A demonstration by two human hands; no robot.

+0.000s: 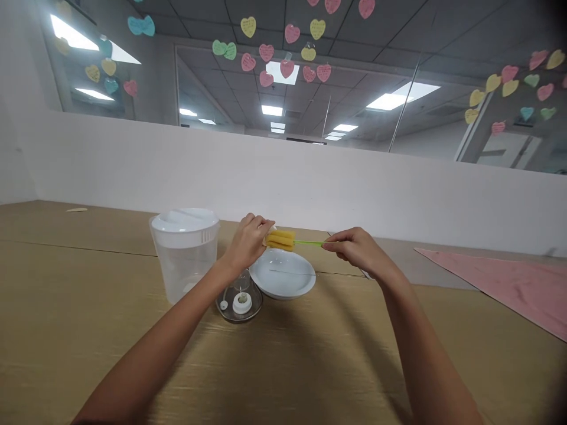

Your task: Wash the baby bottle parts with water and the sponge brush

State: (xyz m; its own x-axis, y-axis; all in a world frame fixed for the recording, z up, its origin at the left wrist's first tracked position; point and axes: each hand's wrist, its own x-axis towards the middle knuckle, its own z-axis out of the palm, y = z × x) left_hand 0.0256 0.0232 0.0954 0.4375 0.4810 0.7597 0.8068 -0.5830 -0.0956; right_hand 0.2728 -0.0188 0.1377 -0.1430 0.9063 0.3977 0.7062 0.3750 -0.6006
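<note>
My left hand [248, 239] is closed around a small object at the tip of a yellow sponge brush [280, 239]; what it holds is hidden by the fingers. My right hand [354, 248] pinches the brush's thin green handle [310, 242]. The brush is held level just above a white bowl [283, 275]. A clear glass lid [240, 300] with a white knob lies on the table below my left wrist.
A translucent plastic pitcher [186, 251] with a white lid stands left of the bowl. A pink cloth [514, 283] lies at the right on the wooden table [310, 366]. A white wall runs behind the table.
</note>
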